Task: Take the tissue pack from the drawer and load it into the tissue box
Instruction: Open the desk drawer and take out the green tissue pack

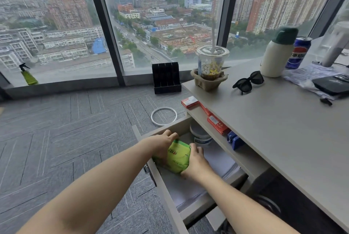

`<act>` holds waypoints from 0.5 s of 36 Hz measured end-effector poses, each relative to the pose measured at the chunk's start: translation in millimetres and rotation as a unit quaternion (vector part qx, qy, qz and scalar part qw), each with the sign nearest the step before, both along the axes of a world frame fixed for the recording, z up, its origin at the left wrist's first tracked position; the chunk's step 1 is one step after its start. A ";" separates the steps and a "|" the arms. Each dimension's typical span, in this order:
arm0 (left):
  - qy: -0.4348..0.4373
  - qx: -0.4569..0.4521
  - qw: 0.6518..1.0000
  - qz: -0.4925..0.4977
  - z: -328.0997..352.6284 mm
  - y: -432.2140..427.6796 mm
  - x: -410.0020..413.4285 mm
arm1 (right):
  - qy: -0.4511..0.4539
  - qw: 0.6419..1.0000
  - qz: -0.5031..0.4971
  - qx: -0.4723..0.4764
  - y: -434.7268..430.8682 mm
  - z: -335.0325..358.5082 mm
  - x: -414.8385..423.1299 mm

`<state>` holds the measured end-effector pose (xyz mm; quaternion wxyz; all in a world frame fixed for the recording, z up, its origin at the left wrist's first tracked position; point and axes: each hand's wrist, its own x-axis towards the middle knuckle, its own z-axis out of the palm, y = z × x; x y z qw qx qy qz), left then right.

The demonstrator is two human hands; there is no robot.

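Tissue pack in glossy bright green soft plastic wrap (179,156), red logo and small print on its face, tilted inside open beige wooden drawer (168,194), left hand (164,144) and right hand (195,164) clasping opposite ends, white paper stack (217,160) beneath.

Left hand (164,144) and right hand (196,164) clasping green tissue pack (178,156), inside open drawer (200,194), beneath desk (279,120)

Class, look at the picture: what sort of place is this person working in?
Probably a high-rise office: a long grey desk with an open drawer, grey carpet tiles, and floor-to-ceiling windows over a city.
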<state>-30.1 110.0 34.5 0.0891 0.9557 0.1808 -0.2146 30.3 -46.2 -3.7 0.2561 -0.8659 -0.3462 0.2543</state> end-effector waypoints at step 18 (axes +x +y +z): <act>-0.254 -0.045 0.966 0.020 82.5 -11.6 -63.1 | -0.201 0.954 0.064 0.211 -40.9 76.2 -20.6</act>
